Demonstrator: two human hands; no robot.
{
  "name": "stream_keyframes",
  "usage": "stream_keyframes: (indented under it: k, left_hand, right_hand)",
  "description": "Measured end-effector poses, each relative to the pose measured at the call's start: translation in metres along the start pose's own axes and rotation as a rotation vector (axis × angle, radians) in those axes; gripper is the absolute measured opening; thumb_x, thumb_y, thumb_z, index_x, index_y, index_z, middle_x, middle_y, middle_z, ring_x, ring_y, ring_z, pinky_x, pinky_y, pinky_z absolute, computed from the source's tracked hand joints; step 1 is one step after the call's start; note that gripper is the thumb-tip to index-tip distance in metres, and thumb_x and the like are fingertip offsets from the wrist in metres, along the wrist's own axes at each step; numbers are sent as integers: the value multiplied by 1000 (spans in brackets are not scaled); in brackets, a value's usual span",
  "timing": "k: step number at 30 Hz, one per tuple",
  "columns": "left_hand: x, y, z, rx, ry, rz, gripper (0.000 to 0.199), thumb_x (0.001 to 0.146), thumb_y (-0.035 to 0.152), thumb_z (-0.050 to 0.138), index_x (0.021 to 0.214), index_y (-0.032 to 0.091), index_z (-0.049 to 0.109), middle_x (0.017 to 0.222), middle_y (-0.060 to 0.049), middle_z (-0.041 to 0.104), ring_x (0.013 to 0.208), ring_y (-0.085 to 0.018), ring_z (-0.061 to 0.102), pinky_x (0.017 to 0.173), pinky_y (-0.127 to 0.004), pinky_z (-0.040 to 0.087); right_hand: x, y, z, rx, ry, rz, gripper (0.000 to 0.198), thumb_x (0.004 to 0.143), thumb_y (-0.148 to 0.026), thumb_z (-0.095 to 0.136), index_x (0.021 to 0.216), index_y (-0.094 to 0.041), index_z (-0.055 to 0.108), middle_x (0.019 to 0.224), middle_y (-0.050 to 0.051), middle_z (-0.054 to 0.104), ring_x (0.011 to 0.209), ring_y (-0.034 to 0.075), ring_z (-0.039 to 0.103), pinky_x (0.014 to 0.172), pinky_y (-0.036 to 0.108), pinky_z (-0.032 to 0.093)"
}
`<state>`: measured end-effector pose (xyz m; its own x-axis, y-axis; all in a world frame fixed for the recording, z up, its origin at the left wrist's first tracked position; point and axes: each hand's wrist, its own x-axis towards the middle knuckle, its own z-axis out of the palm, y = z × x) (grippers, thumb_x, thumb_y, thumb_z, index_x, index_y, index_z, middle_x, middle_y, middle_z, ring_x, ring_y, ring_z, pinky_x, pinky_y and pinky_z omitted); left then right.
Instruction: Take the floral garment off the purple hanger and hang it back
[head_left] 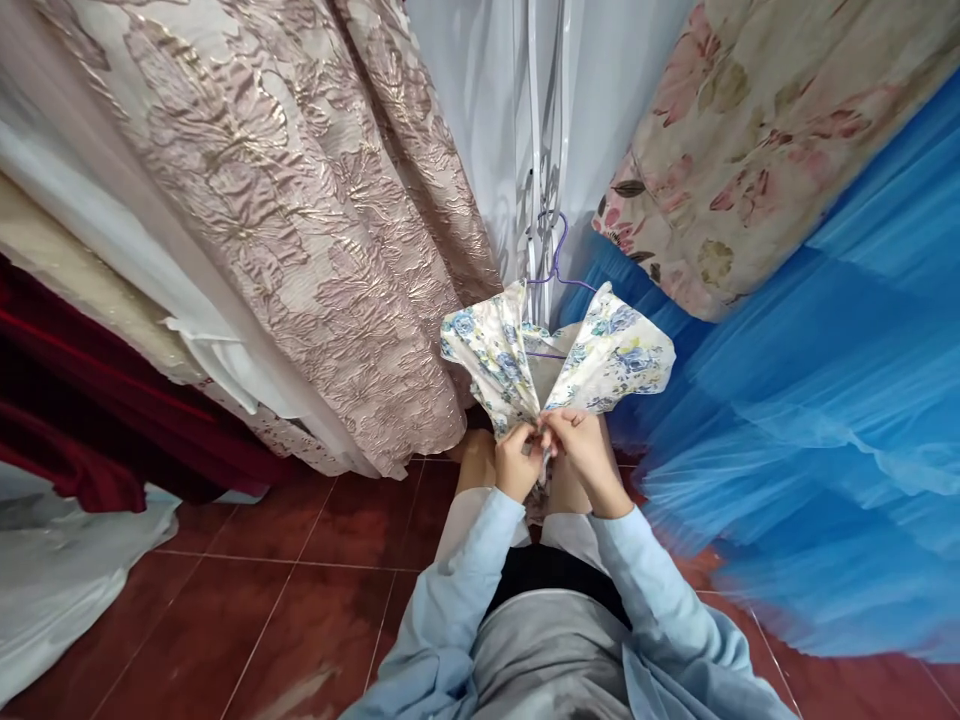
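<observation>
A white dress with blue and yellow flowers (619, 350) hangs in front of me on a purple hanger (556, 262). Its neckline opens in a deep V between two wide sleeves. At the bottom of that V, my left hand (519, 458) is closed on the cloth of the dress. My right hand (581, 445) pinches the same spot from the other side, its fingers against those of the left. Whatever small part lies between the fingertips is hidden. Below the hands the rest of the dress drops between my knees, mostly out of sight.
A pink brocade gown (300, 220) hangs close on the left, with dark red velvet (67, 400) and white garments beyond. On the right hang a beige floral dress (750, 170) and wide blue tulle (825, 430). White metal bars (534, 120) stand behind the hanger. The floor is red tile (300, 630).
</observation>
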<state>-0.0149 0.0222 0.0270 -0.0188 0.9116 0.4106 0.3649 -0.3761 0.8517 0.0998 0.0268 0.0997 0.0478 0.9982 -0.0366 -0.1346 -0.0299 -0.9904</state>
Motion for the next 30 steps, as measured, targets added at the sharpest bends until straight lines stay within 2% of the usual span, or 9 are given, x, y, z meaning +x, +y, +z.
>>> stream_keyframes:
  k: [4,9,12,15,18,21,24,26,30]
  left_hand:
    - [-12,2,19,5,-60,13,15,87,22,58,73,22,61,73,-4,65,70,-20,62,70,-31,46]
    - [-19,4,38,14,-138,20,16,88,21,58,73,22,61,73,-4,65,71,-19,61,71,-31,46]
    - [-24,2,45,28,-197,17,16,88,21,60,72,23,63,73,-5,65,71,-20,61,71,-31,47]
    - [-18,6,37,-35,-168,26,12,91,26,61,82,22,68,82,-7,69,78,-21,65,78,-32,50]
    - [23,26,11,-127,-16,94,25,99,38,56,113,22,69,93,-8,70,85,-21,66,83,-32,52]
    - [94,57,-17,-129,84,242,40,106,43,43,136,20,57,84,-4,65,72,-17,60,73,-29,50]
    - [160,77,-31,18,-63,430,36,107,46,43,122,20,62,82,-3,63,72,-16,60,73,-28,47]
    - [184,82,-33,145,-164,517,36,107,47,40,108,19,63,85,-4,64,77,-18,62,74,-28,47]
    - [200,92,-34,209,-101,594,40,110,44,30,98,19,59,80,-4,61,76,-17,61,76,-29,46]
  right_hand:
    - [48,-48,-8,-55,71,-77,25,70,-40,68,63,-17,67,50,3,65,35,9,43,36,23,30]
    - [108,-98,-3,-56,159,-205,18,72,-24,63,56,-15,63,52,5,67,36,7,40,37,21,31]
    - [121,-116,0,-23,220,-261,17,75,-20,61,60,-14,64,53,4,67,36,7,38,38,21,30]
    - [115,-123,-2,-21,217,-286,18,79,-21,61,64,-13,66,55,3,67,37,7,37,38,21,30]
    - [101,-120,-5,-65,152,-277,18,82,-23,61,67,-14,66,53,2,64,37,8,40,38,21,31]
    - [90,-113,-8,-122,126,-306,21,85,-27,62,67,-17,62,50,0,61,36,8,40,38,21,30]
    - [88,-108,-10,-168,112,-363,21,86,-30,63,70,-18,61,49,-2,59,37,8,41,39,21,29]
    - [92,-100,-11,-188,86,-375,20,86,-33,64,73,-18,62,50,-3,59,38,9,40,41,22,29]
    - [100,-69,-11,-211,62,-354,22,87,-35,62,72,-20,58,50,-2,59,41,10,42,46,24,33]
